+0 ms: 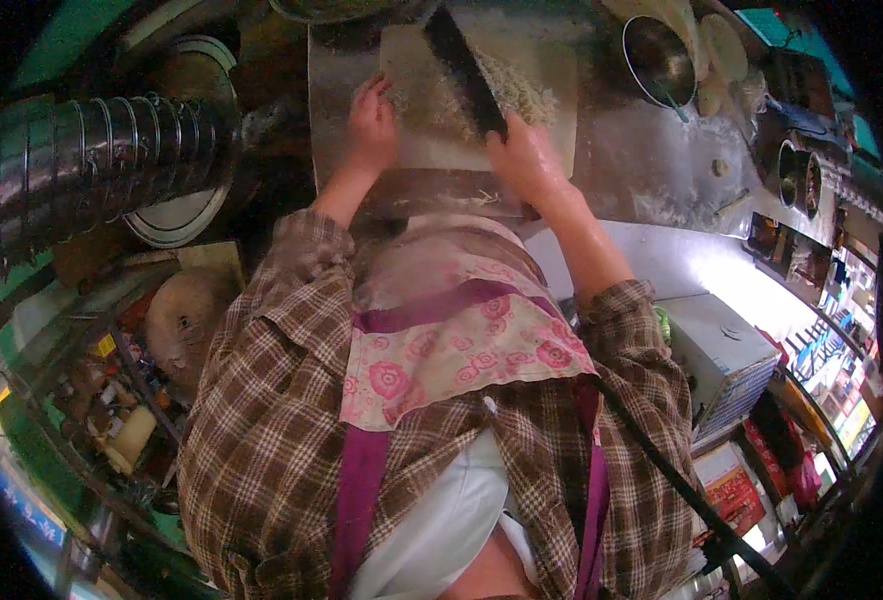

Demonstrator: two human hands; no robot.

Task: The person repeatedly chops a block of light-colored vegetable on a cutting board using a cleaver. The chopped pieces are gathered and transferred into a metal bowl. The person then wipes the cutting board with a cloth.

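Observation:
Before me a pale cutting board lies on a worktop. My right hand grips the near end of a long, dark, broad-bladed tool, probably a large knife. The tool slants away from me to the left across the board. Right beside its blade is a heap of pale, finely cut food, which may be shreds or noodles; I cannot tell which. Over the left part of the board is my left hand, its fingers somewhat apart and nothing seen in it. Some pale bits lie on the board between the hands.
A metal bowl with a green-handled utensil stands at the right on the floury metal worktop. To the left is a dark ringed cylinder by a round pale-rimmed pan or lid. A white box sits lower right.

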